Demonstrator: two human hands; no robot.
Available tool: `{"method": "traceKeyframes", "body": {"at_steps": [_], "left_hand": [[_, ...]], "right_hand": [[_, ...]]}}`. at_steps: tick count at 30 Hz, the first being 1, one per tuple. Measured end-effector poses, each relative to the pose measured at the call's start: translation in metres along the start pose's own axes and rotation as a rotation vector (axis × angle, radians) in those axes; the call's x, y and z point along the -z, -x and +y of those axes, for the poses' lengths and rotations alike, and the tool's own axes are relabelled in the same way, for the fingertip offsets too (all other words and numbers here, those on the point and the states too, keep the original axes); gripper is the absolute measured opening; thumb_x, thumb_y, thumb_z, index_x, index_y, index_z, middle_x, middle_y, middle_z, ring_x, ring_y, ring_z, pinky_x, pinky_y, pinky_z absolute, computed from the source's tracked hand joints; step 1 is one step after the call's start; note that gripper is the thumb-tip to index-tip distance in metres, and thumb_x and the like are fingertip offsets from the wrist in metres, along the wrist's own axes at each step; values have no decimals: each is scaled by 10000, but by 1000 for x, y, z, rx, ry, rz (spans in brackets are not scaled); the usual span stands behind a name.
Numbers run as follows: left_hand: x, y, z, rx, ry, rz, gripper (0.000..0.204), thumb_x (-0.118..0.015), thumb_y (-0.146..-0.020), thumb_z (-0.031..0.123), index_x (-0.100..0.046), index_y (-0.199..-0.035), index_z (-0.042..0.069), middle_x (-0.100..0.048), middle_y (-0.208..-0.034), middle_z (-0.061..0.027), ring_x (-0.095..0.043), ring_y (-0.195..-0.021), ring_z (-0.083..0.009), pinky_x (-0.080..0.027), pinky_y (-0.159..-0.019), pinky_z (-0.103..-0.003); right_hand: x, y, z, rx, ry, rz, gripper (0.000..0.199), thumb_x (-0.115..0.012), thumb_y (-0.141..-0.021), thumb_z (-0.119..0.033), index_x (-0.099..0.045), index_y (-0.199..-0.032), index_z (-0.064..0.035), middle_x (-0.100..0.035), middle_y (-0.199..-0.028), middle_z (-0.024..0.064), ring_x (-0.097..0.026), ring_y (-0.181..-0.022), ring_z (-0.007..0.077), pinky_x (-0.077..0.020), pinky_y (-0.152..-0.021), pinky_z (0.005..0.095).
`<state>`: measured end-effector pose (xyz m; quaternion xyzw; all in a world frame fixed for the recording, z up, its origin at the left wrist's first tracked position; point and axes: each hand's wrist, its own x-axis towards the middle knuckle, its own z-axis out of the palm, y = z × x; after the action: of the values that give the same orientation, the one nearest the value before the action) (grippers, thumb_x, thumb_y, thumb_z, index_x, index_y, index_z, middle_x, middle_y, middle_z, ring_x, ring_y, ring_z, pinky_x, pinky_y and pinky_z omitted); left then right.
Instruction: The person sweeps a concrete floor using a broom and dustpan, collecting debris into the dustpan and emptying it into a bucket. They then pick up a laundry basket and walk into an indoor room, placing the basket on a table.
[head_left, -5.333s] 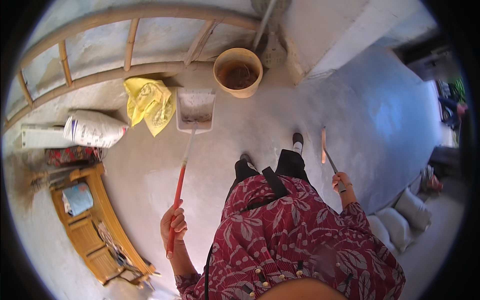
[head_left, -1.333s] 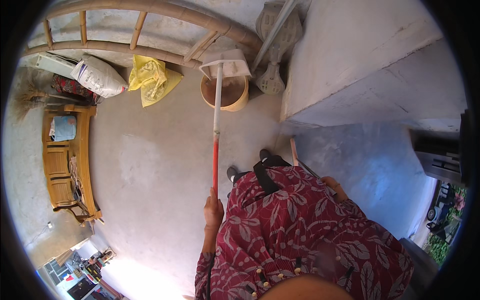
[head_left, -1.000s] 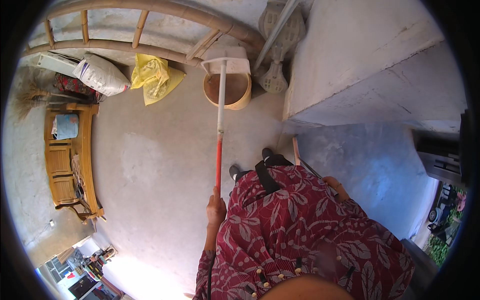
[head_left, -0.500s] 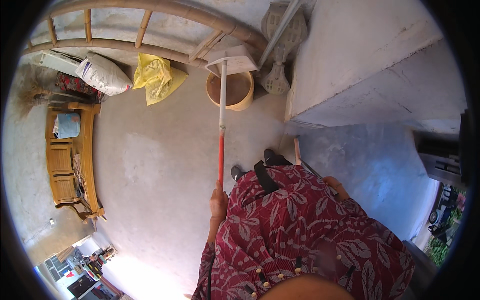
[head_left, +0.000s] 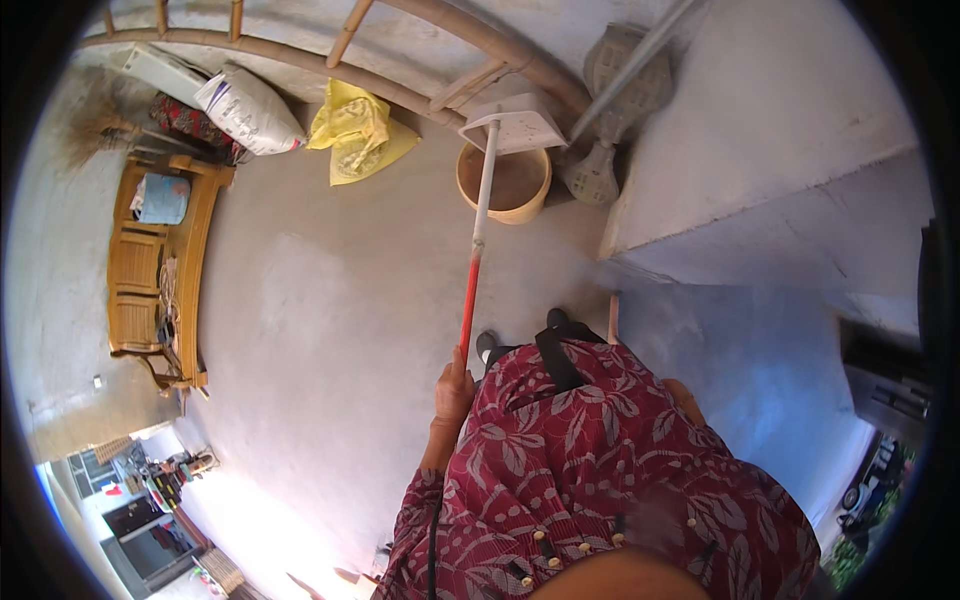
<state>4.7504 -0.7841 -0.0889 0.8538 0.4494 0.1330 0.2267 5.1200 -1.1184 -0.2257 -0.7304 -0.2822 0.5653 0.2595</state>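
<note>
My left hand [head_left: 454, 395] is closed round the red lower part of a long-handled dustpan's handle [head_left: 470, 295]. The handle turns white farther up and runs away from me to the white dustpan [head_left: 528, 130], which is held over the far rim of a round tan tub [head_left: 520, 213]. Brownish matter lies inside the tub. My right hand [head_left: 684, 400] shows only in part beside the patterned red clothing, its fingers hidden. A thin reddish-brown upright piece [head_left: 614, 318] sticks out past the clothing near my shoes.
A yellow sack [head_left: 358, 135] and a white sack [head_left: 250, 110] lie by the far wall below a bamboo ladder [head_left: 400, 92]. At left stands a wooden bench [head_left: 205, 270]. Right of the tub are a metal pole [head_left: 640, 65] and a wall corner [head_left: 625, 235].
The view has shifted, so the room sits farther right in it. The dustpan stays over the tub in my left hand. My right hand and the stick beside it have slipped mostly behind the clothing.
</note>
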Motion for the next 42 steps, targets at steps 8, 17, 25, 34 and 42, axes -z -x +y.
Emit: {"method": "traceKeyframes", "body": {"at_steps": [8, 17, 25, 34, 42], "left_hand": [[32, 8, 16, -70, -28, 37, 508, -492, -732, 7, -369, -1224, -19, -511, -696, -147, -527, -510, -324, -439, -442, -408], [26, -14, 18, 10, -20, -60, 473, -492, -747, 58, -379, -1205, 21, -526, -702, -146, -541, -549, -348, -452, -468, -432], [49, 7, 37, 68, 235, 186, 481, -512, -716, -11, -434, -1191, 8, -542, -673, -162, -549, -565, -301, -454, -520, -342], [98, 6, 51, 900, 1130, 288, 492, -474, -768, 15, -417, -1253, 73, -431, -586, 28, -387, -410, -39, -319, -348, -193], [120, 30, 6, 999, 1881, 681, 53, -412, -824, -9, -427, -866, 20, -409, -640, 6, -310, -410, -21, -283, -331, -155]], "right_hand": [[7, -2, -14, -165, -73, -26, 158, -460, -755, -93, -507, -611, -46, -410, -580, 49, -293, -478, 192, -313, -519, 352], [5, -22, -61, -367, -211, -101, 158, -462, -760, -102, -515, -626, -39, -432, -596, 57, -325, -496, 196, -326, -527, 351], [2, -48, -82, -447, -264, -185, 160, -463, -765, -110, -523, -639, -33, -451, -610, 63, -354, -513, 200, -337, -534, 350], [12, -59, -101, -518, -268, -221, 164, -464, -771, -119, -531, -654, -27, -473, -626, 71, -386, -531, 205, -350, -541, 349], [1, -70, -117, -535, -231, -268, 169, -465, -776, -127, -538, -667, -21, -493, -640, 78, -415, -547, 209, -361, -548, 347]]}}
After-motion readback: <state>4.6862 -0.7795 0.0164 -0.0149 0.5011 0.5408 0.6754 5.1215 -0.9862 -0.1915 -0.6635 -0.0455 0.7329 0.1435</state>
